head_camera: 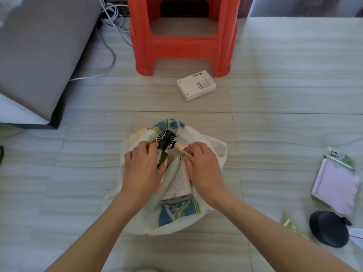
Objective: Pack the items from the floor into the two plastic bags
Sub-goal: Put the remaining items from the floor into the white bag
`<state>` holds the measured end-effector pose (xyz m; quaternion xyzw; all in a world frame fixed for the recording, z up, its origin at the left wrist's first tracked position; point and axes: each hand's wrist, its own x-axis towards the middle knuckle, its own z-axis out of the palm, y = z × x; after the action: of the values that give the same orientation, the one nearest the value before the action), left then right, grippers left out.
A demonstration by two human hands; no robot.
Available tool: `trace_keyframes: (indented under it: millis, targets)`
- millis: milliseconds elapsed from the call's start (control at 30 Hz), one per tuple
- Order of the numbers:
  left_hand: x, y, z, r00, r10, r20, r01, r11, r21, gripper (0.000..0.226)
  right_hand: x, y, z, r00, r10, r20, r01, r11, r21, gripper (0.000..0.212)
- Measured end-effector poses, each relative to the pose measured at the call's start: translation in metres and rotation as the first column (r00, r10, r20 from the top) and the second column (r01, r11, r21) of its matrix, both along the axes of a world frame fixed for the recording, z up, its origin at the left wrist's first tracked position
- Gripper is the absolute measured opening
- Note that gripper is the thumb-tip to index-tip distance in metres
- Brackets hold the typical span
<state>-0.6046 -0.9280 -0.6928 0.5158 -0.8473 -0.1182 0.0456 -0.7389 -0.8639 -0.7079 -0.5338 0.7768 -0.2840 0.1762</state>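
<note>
Already my left hand (142, 165) gripped the small fan (166, 140), right hand (202, 163) pinching a stick, both over the bag (214, 152); the white box (196, 85) lay ahead

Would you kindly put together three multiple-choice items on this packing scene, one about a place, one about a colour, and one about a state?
1. Where does the white box lie?
A. Inside the plastic bag
B. On the floor just in front of the stool
C. On top of the notebook

2. What colour is the stool?
A. Red
B. Blue
C. Green

3. What are the two hands doing?
A. Both rest flat on the floor
B. Both work at the mouth of the plastic bag
C. Both lift the notebook

Answers:
1. B, the box sits on bare tile beside the stool's front leg.
2. A, its legs and frame are plainly red.
3. B, the left hand holds a dark item and the right hand pinches something at the opening of the plastic bag, while the notebook lies untouched at the right.
</note>
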Motion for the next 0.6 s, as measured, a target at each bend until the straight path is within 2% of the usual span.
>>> trace_keyframes:
  millis: [67,133,200,267,333,400,500,533,600]
  targets:
    - [-0.002,-0.005,-0.004,1.000,-0.027,-0.006,0.027,0.999,-0.021,0.033,0.002,0.005,-0.004,0.996,0.081,0.035,-0.080,0.996,-0.029,0.028]
    - [-0.001,-0.006,-0.007,0.998,-0.056,0.000,0.056,0.998,-0.037,0.032,-0.004,0.011,-0.005,0.989,0.138,-0.047,-0.144,0.978,-0.151,0.029]
    - [-0.001,-0.011,-0.005,0.996,-0.089,0.016,0.090,0.994,-0.066,0.038,-0.024,0.012,-0.007,0.990,0.104,-0.095,-0.123,0.968,-0.218,0.027]
    - [-0.008,-0.022,-0.003,0.994,-0.112,-0.005,0.111,0.990,-0.083,0.038,-0.053,0.008,-0.014,0.993,-0.007,-0.122,-0.017,0.981,-0.191,0.030]
    - [-0.021,-0.038,-0.001,0.989,-0.145,-0.035,0.141,0.985,-0.105,0.036,-0.084,0.001,-0.028,0.982,-0.138,-0.125,0.132,0.990,-0.060,0.036]
    - [-0.042,-0.056,0.001,0.980,-0.192,-0.050,0.184,0.974,-0.133,0.033,-0.116,-0.003,-0.050,0.969,-0.196,-0.148,0.223,0.954,0.201,0.049]
    - [-0.079,-0.087,-0.001,0.970,-0.239,-0.049,0.236,0.970,-0.063,0.032,-0.152,-0.002,-0.078,0.979,-0.049,-0.197,0.164,0.767,0.621,0.082]
    - [-0.091,-0.100,-0.004,0.964,-0.263,-0.029,0.262,0.965,-0.019,0.037,-0.160,-0.002,-0.084,0.983,-0.009,-0.185,0.135,0.719,0.681,0.092]
    - [-0.114,-0.126,-0.012,0.950,-0.310,0.031,0.309,0.950,0.037,0.045,-0.171,-0.007,-0.091,0.990,0.013,-0.143,0.095,0.684,0.723,0.107]
